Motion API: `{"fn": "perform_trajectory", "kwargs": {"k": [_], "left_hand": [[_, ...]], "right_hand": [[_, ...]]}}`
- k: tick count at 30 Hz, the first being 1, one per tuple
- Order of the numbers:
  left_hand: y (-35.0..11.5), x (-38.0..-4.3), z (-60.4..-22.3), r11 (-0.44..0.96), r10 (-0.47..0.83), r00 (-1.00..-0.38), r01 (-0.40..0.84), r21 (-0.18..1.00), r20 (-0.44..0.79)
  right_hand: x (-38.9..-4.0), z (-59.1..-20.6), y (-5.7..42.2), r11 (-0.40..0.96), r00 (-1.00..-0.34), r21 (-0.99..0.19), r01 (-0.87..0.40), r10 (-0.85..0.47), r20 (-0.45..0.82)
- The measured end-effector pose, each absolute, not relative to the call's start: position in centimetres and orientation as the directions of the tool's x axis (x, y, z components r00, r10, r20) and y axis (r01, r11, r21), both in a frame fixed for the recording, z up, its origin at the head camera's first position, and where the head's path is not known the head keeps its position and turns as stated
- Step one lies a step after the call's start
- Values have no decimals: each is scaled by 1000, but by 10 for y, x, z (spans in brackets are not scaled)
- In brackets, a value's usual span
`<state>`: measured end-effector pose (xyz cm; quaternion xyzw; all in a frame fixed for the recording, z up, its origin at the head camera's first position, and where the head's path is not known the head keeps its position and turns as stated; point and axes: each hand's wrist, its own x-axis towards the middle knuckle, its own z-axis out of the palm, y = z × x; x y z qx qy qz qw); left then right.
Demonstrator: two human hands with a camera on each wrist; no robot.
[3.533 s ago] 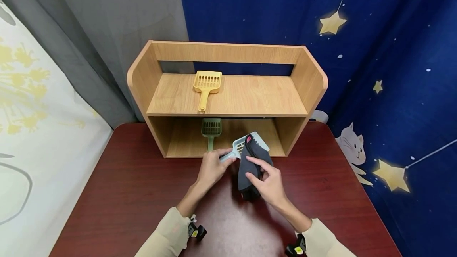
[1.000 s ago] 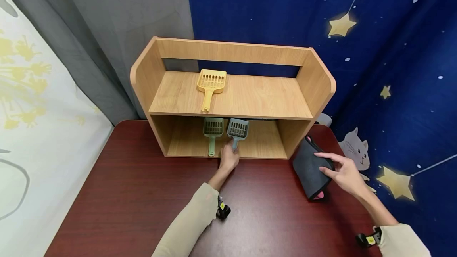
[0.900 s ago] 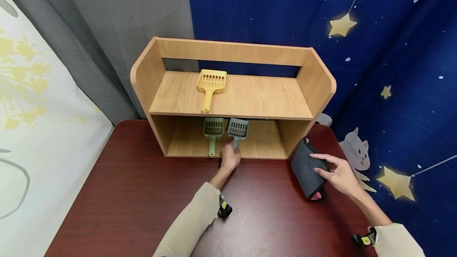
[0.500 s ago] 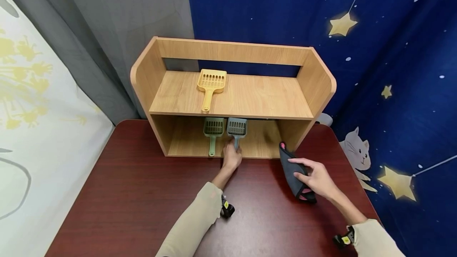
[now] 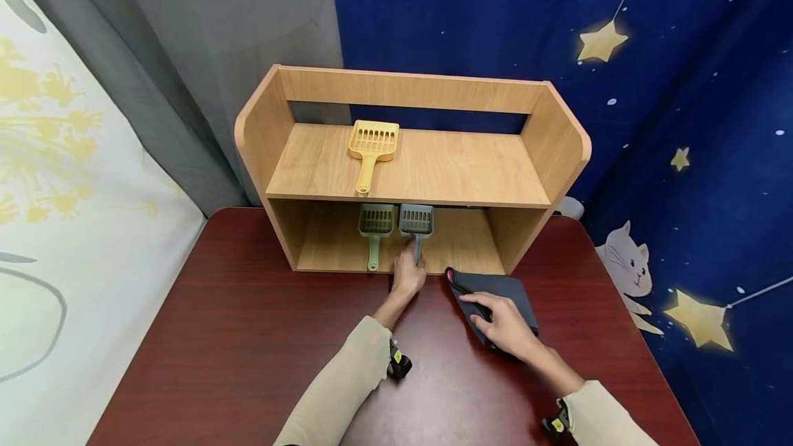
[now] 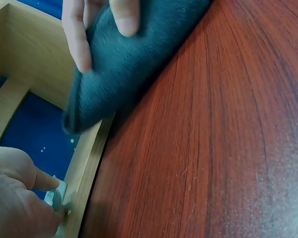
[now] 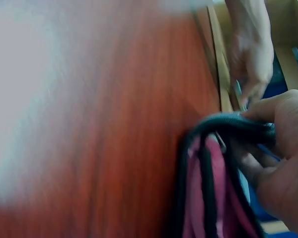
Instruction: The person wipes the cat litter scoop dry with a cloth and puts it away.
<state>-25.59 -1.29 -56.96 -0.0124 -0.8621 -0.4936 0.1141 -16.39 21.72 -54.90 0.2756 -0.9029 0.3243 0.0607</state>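
A light blue litter scoop (image 5: 417, 233) lies on the shelf unit's lower level, its slotted head toward the back. My left hand (image 5: 409, 274) pinches its handle near the front edge; the left wrist view has the handle (image 6: 57, 194) between thumb and finger. To the right, my right hand (image 5: 504, 327) grips a dark grey fabric pouch (image 5: 503, 285) with black edging, thumb on one side and fingers on the other. Pink lining shows in the pouch's opening in the right wrist view (image 7: 218, 188). The pouch is tilted, close over the table at the shelf's front edge.
A green litter scoop (image 5: 374, 248) lies just left of the blue one. On the upper level of the wooden shelf unit (image 5: 458, 171) is a yellow scoop (image 5: 367, 169). The shelf stands on a dark red table (image 5: 260, 336), with curtains (image 5: 452, 12) behind.
Earlier both hands were together in front of the shelf. The blue scoop has since gone onto the lower shelf. My right hand swung right with the pouch, then came back left and turned it.
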Motion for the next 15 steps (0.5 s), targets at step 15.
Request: {"fn": "perform_trajectory", "kwargs": {"k": [15], "left_hand": [[-9, -265, -581, 516, -84, -968, 160, 842, 235]], "right_hand": [[-130, -558, 184, 687, -750, -304, -660, -584, 310]]}}
